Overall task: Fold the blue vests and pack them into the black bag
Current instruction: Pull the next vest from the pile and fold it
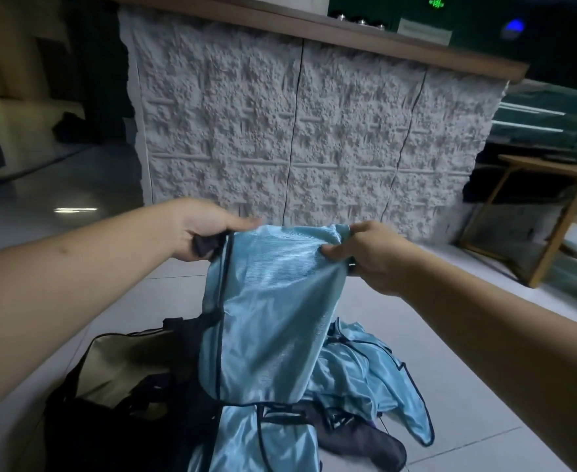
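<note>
A shiny light-blue vest (270, 311) with black trim hangs in the air between both hands. My left hand (205, 229) grips its upper left corner, where a dark strap bunches in the fingers. My right hand (369, 253) pinches the upper right corner. Below it on the tiled floor stands the black bag (120, 379), open, with a tan lining showing. More blue vests (365, 379) lie in a loose heap to the right of the bag. The hanging vest covers the bag's right side.
A counter with a rough grey textured front (297, 131) and wooden top stands just ahead. A wooden table frame (552, 212) is at the right. A dark shoe-like object (365, 441) lies under the vest heap. Pale floor tiles (76, 185) stretch left.
</note>
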`<state>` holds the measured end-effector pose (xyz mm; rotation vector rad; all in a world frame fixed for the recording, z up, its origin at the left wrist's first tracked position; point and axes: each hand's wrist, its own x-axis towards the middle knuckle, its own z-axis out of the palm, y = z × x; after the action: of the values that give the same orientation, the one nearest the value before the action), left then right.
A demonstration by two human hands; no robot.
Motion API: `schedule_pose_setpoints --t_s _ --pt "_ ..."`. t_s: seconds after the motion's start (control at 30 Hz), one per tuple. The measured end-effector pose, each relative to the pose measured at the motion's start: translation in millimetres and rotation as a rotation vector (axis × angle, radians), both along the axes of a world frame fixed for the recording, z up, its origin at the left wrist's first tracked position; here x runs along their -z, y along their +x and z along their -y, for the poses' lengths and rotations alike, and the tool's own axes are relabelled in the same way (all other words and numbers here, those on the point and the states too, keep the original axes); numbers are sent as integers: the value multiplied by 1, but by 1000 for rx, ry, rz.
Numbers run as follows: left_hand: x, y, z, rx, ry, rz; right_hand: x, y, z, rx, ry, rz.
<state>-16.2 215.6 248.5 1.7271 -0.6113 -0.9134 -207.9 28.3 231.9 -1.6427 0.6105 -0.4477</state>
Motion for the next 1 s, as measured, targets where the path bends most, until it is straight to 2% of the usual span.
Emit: schedule_pose_setpoints --t_s 0.17,0.3,0.4,0.53,0.63,0.83,1.0 --pt "3 -6 -8 204 293 256 8 2 -2 34 -181 -68" --pt "13 -20 -9 142 452 548 13 -1 -6 31 -315 -53" --pt "18 -24 -8 100 458 690 19 -1 -7 -46 -250 -1" --pt "27 -23 -12 112 427 712 32 -6 -9 -51 -73 66" --pt "37 -21 -17 103 397 717 48 -13 -11 -105 -29 78" --pt "78 -14 -35 169 291 752 92 -23 -17 -91 -29 -17" --pt "112 -26 -57 354 227 768 124 -46 -30 -195 61 -125"
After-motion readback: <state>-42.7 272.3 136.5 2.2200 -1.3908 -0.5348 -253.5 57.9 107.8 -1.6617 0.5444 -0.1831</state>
